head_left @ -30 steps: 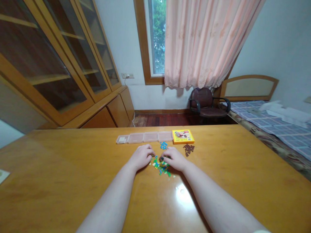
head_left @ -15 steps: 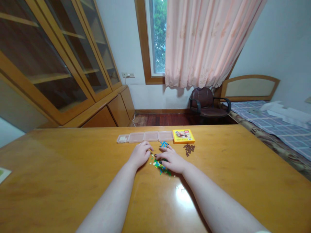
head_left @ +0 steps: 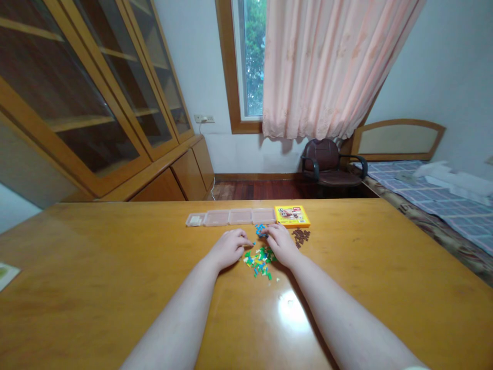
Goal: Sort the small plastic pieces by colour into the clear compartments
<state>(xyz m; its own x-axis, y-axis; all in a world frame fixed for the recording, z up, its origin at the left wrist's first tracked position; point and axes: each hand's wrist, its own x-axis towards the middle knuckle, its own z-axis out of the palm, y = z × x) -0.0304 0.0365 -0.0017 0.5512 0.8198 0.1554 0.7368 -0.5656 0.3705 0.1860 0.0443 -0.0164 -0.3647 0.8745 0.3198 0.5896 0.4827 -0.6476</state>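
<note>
My left hand (head_left: 230, 250) rests on the table with its index finger stretched out beside a small blue brick (head_left: 253, 243). The other fingers curl loosely under it. My right hand (head_left: 284, 245) reaches over to a little heap of blue bricks (head_left: 261, 229), its fingers apart and the fingertips touching the heap's right side. Between and below both hands lies a mixed pile of small green, yellow, white and blue bricks (head_left: 259, 263). Brown bricks (head_left: 300, 236) form a separate heap just right of my right hand. Its thumb is mostly hidden.
A row of shallow clear plastic trays (head_left: 239, 217) lies along the table's far side, touching or nearly touching a yellow box (head_left: 291, 216). The wooden table (head_left: 115, 277) reaches beyond both arms. Behind it stand an office chair (head_left: 323, 162) and a glass-door cabinet (head_left: 96, 92).
My right hand has moved away from the mixed pile to the blue heap, uncovering the pile. My left hand has shifted slightly right and lower, its index finger now extended.
</note>
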